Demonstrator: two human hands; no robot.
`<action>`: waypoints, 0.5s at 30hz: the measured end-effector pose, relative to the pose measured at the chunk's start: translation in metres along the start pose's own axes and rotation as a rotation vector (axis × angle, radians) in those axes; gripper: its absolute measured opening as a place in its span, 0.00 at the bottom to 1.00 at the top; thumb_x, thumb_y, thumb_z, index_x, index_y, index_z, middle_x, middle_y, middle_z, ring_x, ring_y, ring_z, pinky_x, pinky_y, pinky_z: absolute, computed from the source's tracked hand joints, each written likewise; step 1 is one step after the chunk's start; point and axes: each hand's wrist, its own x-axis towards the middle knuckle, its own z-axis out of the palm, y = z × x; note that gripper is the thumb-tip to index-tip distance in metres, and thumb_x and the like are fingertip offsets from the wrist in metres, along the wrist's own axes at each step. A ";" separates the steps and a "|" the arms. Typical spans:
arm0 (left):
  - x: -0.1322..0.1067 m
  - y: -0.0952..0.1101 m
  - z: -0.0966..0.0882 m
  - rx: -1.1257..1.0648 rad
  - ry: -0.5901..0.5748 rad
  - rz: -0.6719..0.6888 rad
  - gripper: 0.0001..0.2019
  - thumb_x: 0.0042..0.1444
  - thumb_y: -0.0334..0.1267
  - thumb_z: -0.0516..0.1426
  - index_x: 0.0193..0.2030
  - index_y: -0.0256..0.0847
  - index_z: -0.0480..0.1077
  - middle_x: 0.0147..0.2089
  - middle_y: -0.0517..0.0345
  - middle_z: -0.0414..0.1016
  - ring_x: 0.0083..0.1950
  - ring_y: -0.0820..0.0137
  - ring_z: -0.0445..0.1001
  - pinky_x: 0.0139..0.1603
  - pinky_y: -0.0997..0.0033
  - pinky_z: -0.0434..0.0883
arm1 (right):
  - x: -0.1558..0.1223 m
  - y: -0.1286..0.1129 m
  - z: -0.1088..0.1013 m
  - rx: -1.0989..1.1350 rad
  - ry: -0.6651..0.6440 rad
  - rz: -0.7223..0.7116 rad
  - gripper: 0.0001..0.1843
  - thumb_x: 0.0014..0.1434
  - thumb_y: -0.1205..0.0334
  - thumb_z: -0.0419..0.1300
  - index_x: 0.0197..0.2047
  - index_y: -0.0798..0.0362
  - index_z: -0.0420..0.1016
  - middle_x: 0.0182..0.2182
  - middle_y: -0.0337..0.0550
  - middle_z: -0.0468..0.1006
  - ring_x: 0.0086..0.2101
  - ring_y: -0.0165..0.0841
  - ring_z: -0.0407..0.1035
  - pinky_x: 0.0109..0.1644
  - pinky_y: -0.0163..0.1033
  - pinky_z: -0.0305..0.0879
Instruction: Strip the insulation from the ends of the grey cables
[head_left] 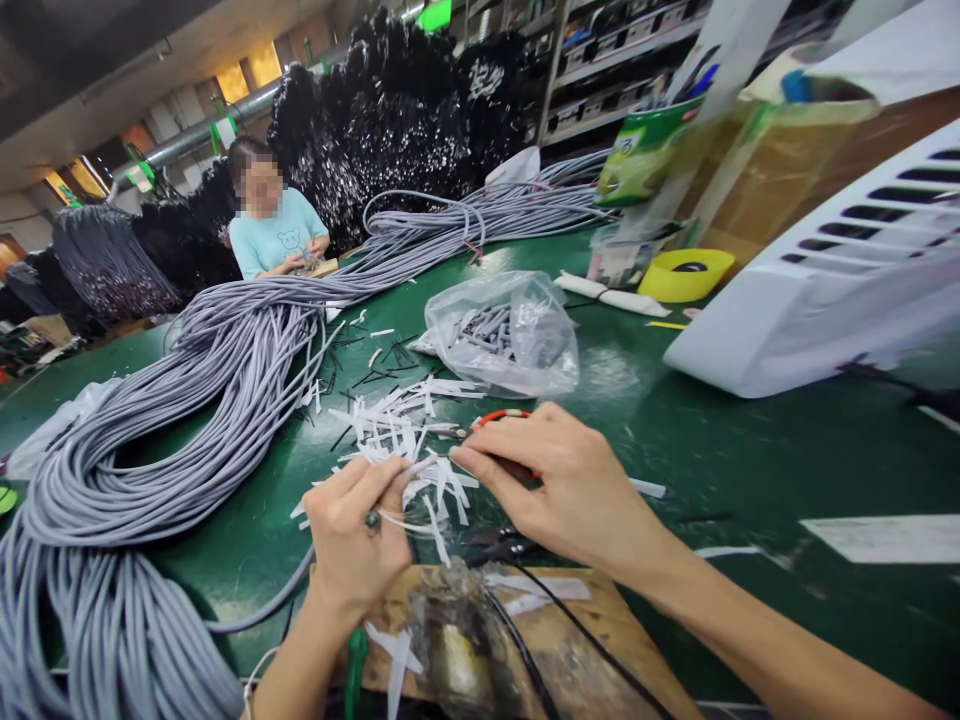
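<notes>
My left hand (354, 535) is closed in a pinch on the end of a grey cable with thin white wire strands coming out of it. My right hand (559, 480) is also closed, gripping a tool with red handles (501, 416) and pinching at the wire ends between both hands. Under and behind the hands lies a heap of white cut strips (397, 430) on the green table (750, 460). A worn wooden board (555, 640) sits just below my hands, with black wires running across it.
A big bundle of grey cables (187, 400) sweeps from lower left to the far right. A clear plastic bag of short grey pieces (502, 335) lies behind the strips. A white vented housing (840, 260), yellow tape roll (684, 272) and cardboard stand right. Another person (274, 225) works opposite.
</notes>
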 end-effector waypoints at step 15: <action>0.003 0.003 0.000 -0.106 -0.124 -0.136 0.10 0.57 0.31 0.51 0.29 0.36 0.73 0.20 0.61 0.66 0.20 0.76 0.61 0.22 0.77 0.56 | 0.003 0.002 -0.003 0.202 -0.060 0.016 0.09 0.56 0.60 0.56 0.38 0.54 0.73 0.28 0.41 0.76 0.24 0.28 0.66 0.27 0.31 0.60</action>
